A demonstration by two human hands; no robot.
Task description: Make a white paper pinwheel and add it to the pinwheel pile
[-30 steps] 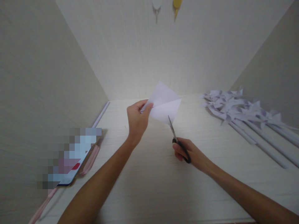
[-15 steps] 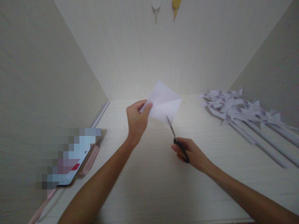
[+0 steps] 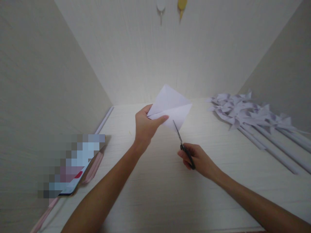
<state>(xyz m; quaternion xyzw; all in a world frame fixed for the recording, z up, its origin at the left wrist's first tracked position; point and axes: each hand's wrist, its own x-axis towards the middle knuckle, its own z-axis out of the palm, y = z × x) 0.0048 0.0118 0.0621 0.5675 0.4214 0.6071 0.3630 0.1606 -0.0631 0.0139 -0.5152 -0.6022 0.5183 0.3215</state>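
Pale, wood-grained tabletop point(image 3: 145, 200), streaky light back wall point(image 3: 136, 48), darker panels closing in at left point(image 3: 36, 81) and right point(image 3: 289, 58). Two hooks high on the back wall: white point(image 3: 160, 5), yellow point(image 3: 182, 4).

Left edge: phone point(image 3: 79, 165) leaning, screen partly pixelated, pink strip point(image 3: 94, 168) just beside it. White tube point(image 3: 104, 119) lies behind it along the left panel.

Right side: heap of white paper pinwheels point(image 3: 252, 111), heads overlapping near the back right corner, white paper sticks point(image 3: 279, 157) running toward the near right. Exact count unclear.

Square paper sheet point(image 3: 170, 103) is mid-frame, corner up, crease running side to side. Left hand point(image 3: 145, 127) has its left corner: thumb laid flat on the near face, fingers point(image 3: 147, 108) behind, gap closed down to paper thickness.

Right hand point(image 3: 198, 160) has scissors point(image 3: 181, 145), fingers curled around the black handles. Blades look nearly together, tip overlapping the sheet's lower edge; can't tell if paper sits between them.
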